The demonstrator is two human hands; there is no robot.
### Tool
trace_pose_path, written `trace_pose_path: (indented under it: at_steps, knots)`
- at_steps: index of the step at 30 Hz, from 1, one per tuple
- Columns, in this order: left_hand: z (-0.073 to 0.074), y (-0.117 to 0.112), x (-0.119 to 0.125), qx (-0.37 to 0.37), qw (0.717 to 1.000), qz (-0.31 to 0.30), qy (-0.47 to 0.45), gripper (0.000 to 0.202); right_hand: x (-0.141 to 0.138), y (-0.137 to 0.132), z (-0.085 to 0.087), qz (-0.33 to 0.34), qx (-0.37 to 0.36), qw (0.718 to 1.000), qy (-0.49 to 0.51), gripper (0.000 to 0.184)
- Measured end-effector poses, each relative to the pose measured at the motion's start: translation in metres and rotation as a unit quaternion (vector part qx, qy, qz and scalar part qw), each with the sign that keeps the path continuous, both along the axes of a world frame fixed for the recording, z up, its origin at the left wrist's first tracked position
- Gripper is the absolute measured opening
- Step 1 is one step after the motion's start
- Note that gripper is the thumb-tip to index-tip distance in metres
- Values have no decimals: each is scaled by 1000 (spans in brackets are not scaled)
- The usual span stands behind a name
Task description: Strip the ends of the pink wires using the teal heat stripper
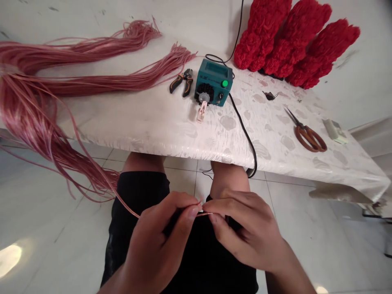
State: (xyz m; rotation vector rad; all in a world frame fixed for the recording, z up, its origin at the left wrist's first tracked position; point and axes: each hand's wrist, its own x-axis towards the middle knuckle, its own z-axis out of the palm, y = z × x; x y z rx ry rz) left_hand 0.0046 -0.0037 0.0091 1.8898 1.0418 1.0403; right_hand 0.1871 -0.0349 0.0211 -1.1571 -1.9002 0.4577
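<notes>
Above my lap, my left hand [165, 232] pinches pink cord [124, 204] between thumb and forefinger. The cord runs back to the left, to a long bundle of pink cords [101, 83] that lies on the table and hangs over its front edge. Close beside it, my right hand [245, 224] is closed in a pinch on the cord's end, just right of my left fingertips. A short bit of cord sticks up at the left fingertips; the exact shape there is too small to make out.
On the table [147, 130] stands a teal motor box [214, 81] with a clip in front. Pliers [182, 83] lie left of it. Scissors [306, 132] and a small pale box [335, 131] lie right. Red flower bunches [281, 41] stand behind. A black cable [245, 130] drops over the edge.
</notes>
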Motion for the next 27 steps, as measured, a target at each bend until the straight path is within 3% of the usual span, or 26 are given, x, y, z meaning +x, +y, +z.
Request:
trace_pose_path:
  at_steps: [9,16,22,27]
  knots:
    - [-4,-1,2,9,999,-28,-30,23,2,1,6,15,-9,999,-41,15]
    - [-4,1,-1,20,999,-34,23,22,0,2,5,24,-10,997,-66,14]
    - [-7,0,3,45,997,-63,21,19,0,3,0,24,-24,998,-60,14]
    - [-11,-2,7,55,996,-44,62,18,-1,4,-8,22,-33,998,-45,14]
